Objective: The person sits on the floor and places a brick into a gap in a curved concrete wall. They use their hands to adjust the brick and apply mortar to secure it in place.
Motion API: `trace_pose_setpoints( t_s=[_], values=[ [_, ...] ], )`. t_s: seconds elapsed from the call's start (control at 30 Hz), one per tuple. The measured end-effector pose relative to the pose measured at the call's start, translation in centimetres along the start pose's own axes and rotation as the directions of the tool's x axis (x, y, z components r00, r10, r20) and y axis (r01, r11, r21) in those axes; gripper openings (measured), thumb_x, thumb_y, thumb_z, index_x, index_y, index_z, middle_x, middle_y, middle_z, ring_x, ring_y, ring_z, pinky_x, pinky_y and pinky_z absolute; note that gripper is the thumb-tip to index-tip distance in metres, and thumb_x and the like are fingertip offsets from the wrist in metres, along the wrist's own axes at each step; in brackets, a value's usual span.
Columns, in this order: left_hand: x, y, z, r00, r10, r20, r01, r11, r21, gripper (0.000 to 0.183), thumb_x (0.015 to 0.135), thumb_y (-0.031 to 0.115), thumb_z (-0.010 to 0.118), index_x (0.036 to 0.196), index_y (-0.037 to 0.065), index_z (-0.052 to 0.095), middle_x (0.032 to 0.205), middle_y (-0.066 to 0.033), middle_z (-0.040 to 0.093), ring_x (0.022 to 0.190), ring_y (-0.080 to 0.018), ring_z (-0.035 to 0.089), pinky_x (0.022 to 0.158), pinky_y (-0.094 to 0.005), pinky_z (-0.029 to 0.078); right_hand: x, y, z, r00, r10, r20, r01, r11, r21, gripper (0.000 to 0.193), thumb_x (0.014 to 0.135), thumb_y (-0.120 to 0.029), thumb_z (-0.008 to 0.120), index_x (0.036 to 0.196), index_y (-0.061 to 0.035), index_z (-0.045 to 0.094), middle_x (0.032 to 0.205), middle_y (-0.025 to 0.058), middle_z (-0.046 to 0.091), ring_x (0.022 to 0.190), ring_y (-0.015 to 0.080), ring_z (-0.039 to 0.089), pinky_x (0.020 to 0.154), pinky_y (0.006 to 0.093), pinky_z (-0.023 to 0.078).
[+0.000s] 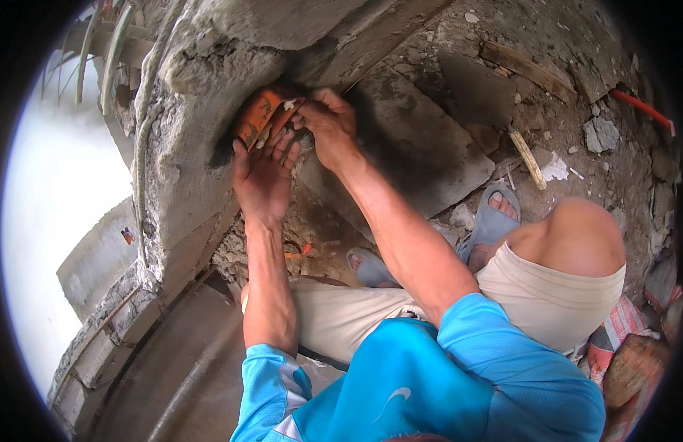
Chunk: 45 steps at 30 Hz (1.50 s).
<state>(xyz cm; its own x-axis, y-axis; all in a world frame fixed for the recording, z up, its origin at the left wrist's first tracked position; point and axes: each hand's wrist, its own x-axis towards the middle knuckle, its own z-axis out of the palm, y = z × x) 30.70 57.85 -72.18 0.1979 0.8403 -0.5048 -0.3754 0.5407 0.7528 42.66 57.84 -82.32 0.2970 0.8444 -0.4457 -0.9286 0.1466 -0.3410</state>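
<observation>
An orange pipe point(257, 118), scraped and broken at its end, sticks out of a sooty hollow in the concrete wall point(201, 140). My left hand point(264, 180) is just below it, palm up, thumb and fingers stretched apart. Its fingertips reach the pipe's lower side, and I cannot tell how firmly they touch. At the pipe's right edge, my right hand point(333, 127) has its fingers closed on a jagged, thin orange-brown shard point(284, 116) of the broken rim. Pale crumbs cling there. The deeper part of the pipe is hidden in the hollow.
Bent rebar point(146, 132) hangs along the wall's broken left edge. A concrete slab point(408, 140) lies on rubble to the right, near wood pieces point(528, 158), a plank point(529, 70) and a red pipe point(643, 112). Torn sacks point(621, 331) lie at lower right.
</observation>
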Motion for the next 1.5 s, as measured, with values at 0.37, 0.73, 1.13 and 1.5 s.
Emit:
trace_pose_setpoints(
  t_s=[0.37,0.73,1.13,1.5],
  values=[
    [-0.5,0.6,-1.6,0.999,-0.04,-0.022,0.04,0.999,-0.009,0.06,0.112,0.054,0.059,0.143,0.002,0.061,0.135,-0.0177,0.07,0.122,-0.0308,0.069,0.105,-0.0475,0.056,-1.3,-2.8,-1.8,0.992,0.041,-0.122,-0.066,0.976,-0.209,0.021,0.104,-0.021,0.074,0.099,-0.0018,0.067,0.081,0.0072,0.069,0.069,0.0161,0.068,0.063,0.0291,0.053],
    [-1.9,1.2,-1.5,0.978,-0.085,-0.188,0.094,0.995,0.04,0.061,0.113,0.055,0.057,0.142,0.002,0.062,0.12,-0.0135,0.077,0.103,-0.0227,0.073,0.088,-0.0376,0.058,-3.8,-4.5,-11.6,0.877,-0.437,0.202,0.187,-0.078,-0.979,0.025,0.097,-0.025,0.076,0.097,-0.0008,0.072,0.082,0.023,0.071,0.079,0.0451,0.071,0.075,0.0521,0.055],
    [-9.4,6.7,-2.6,0.971,0.206,0.124,-0.145,0.092,0.985,0.047,0.098,0.04,0.075,0.121,0.0,0.079,0.107,-0.025,0.08,0.106,-0.0435,0.075,0.095,-0.0492,0.058,-3.5,-0.9,-8.1,0.885,0.282,0.371,0.462,-0.635,-0.619,0.042,0.099,-0.04,0.072,0.127,-0.0086,0.075,0.127,0.0208,0.074,0.117,0.0416,0.07,0.1,0.0531,0.057],
    [-12.7,8.4,-4.6,0.984,-0.05,0.172,-0.176,-0.101,0.979,0.049,0.096,0.043,0.077,0.117,-0.001,0.075,0.102,-0.0302,0.074,0.105,-0.0509,0.069,0.092,-0.0578,0.054,-0.8,2.8,-8.3,0.688,0.479,0.545,0.675,-0.699,-0.239,0.021,0.102,-0.019,0.058,0.11,-0.0077,0.075,0.109,0.0173,0.077,0.103,0.0382,0.075,0.085,0.0498,0.062]
  ],
)
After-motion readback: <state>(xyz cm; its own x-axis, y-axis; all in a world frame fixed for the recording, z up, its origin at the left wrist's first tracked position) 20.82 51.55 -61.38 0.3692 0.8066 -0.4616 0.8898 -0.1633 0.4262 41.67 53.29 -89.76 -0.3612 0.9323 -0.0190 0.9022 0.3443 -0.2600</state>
